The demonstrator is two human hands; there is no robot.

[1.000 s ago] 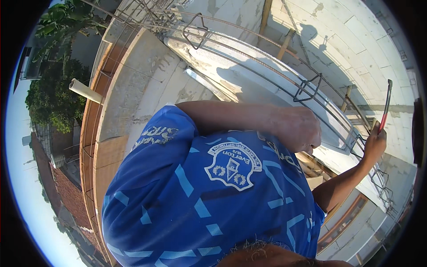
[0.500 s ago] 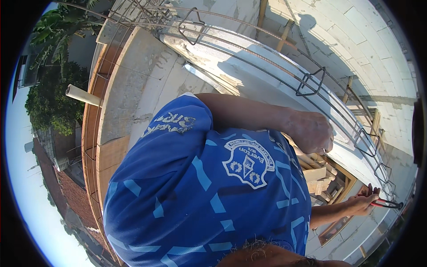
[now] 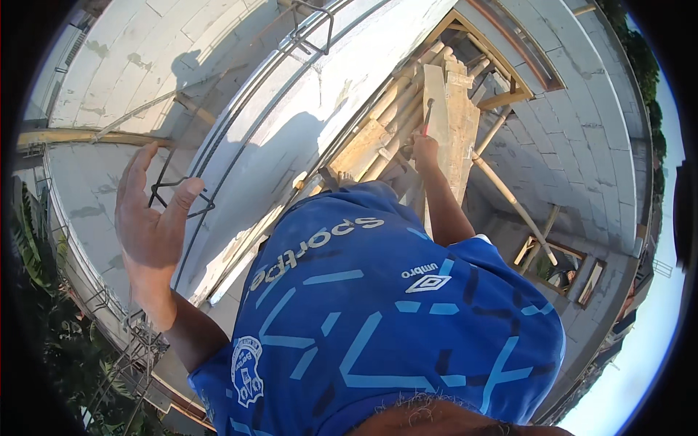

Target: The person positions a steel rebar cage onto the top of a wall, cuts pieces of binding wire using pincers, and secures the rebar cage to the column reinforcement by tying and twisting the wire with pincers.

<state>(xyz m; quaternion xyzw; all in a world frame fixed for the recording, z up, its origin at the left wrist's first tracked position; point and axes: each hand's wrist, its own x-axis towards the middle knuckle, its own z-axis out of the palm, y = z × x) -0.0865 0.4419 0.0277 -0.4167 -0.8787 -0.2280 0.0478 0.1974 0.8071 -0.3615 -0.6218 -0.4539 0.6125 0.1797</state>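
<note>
My left hand (image 3: 150, 225) is raised on the left, fingers and thumb spread, holding nothing. Behind its fingertips is a bent square stirrup (image 3: 182, 196) on the long steel bars (image 3: 243, 116) along the white block wall (image 3: 298, 109). On the far side of my body, my right hand (image 3: 424, 151) is closed around slim red-handled pincers (image 3: 429, 112), whose dark head points away from me. The pincers are above a pale wooden plank (image 3: 436, 87), and I cannot tell whether they touch it.
Bamboo poles (image 3: 392, 109) and boards lie beside the wall, below me. A wood-framed opening (image 3: 509, 94) is at the far right, with a slanting bamboo prop (image 3: 516, 207) under it. Grey block walls (image 3: 582, 138) rise at right. Tangled rebar (image 3: 134, 349) stands at lower left.
The view has swung round to the right. My left arm, bent across my chest with the hand closed, is now out to the left with fingers spread. My right hand still grips the pincers.
</note>
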